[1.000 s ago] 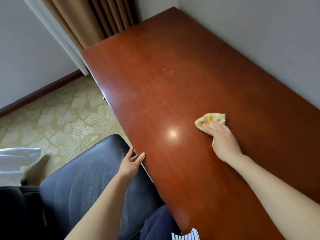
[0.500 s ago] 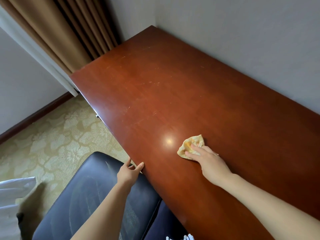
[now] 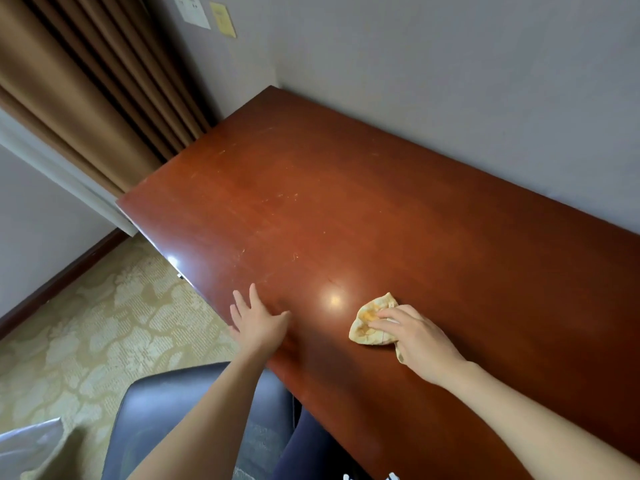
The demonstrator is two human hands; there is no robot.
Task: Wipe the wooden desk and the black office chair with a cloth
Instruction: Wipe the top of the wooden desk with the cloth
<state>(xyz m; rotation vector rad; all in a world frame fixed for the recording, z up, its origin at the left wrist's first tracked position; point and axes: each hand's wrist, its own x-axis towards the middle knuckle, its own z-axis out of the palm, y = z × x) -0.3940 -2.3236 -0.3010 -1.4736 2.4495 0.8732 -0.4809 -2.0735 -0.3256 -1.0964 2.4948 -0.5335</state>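
Cloth (image 3: 372, 322), one, small and yellowish with orange staining, lies bunched on the table (image 3: 398, 209) at about 5 o'clock of the bright ceiling-light glare, pinned flat under the fingers of the right hand (image 3: 414, 336). Chair (image 3: 194, 420), one, black, sits nearest, at 7 o'clock in the view, its padded surface just beside the table's near edge; a grey dusty film shows on it, so by my reading it is not yet wiped. Left hand (image 3: 258, 323), fingers spread, empty, rests palm-down at the table's near edge, at 9 o'clock of the cloth and well apart from it. Hands counted: two. Table counted: one, reddish-brown wood, nothing else standing on it. Progress, as a judgement: wiping is under way in the near-middle zone only; pale specks and scuffs show further out toward 11 and 12 o'clock, so the far half likely remains to do, then the whole chair. Beyond, at 10 o'clock, one brown curtain (image 3: 86, 98); on the wall at 12 o'clock, two small paper notes (image 3: 207, 13), print too small to read. Patterned carpet (image 3: 86, 323) at 8 o'clock.
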